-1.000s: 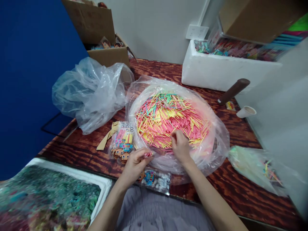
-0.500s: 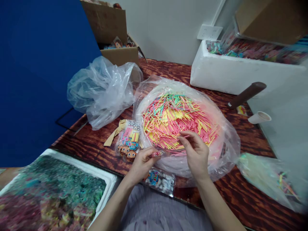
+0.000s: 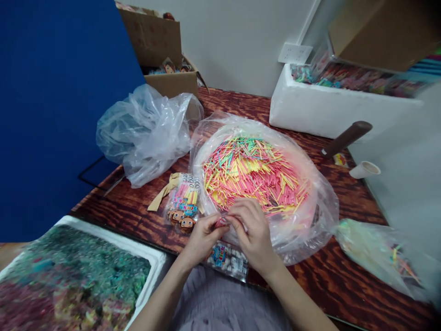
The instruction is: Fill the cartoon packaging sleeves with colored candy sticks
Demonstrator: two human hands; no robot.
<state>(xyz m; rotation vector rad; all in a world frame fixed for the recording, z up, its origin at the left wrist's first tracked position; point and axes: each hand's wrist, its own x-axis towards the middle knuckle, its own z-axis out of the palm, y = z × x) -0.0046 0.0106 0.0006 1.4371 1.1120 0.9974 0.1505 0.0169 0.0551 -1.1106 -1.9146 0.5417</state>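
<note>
My left hand (image 3: 201,236) is closed on a small clear packet (image 3: 221,222) with something pink inside. Pressed together at that packet's end are the fingers of my right hand (image 3: 253,234); what they pinch is hidden. Both hands are over the near edge of a big clear plastic bag (image 3: 322,202), rolled open around a heap of thin pink, yellow and green sticks (image 3: 255,172). To the left lie filled packets (image 3: 184,202) with sticks and brown cartoon heads. Below my hands, partly covered, is a flat printed packet (image 3: 229,261).
A crumpled clear bag (image 3: 151,133) and an open cardboard box (image 3: 172,84) stand at the back left. A white foam box (image 3: 337,108) is at the back right, near a brown tube (image 3: 347,139) and a paper cup (image 3: 365,170). Another foam box (image 3: 156,262) sits front left.
My right hand has come from the heap of sticks leftward to the small packet in my left hand. The left hand has hardly moved.
</note>
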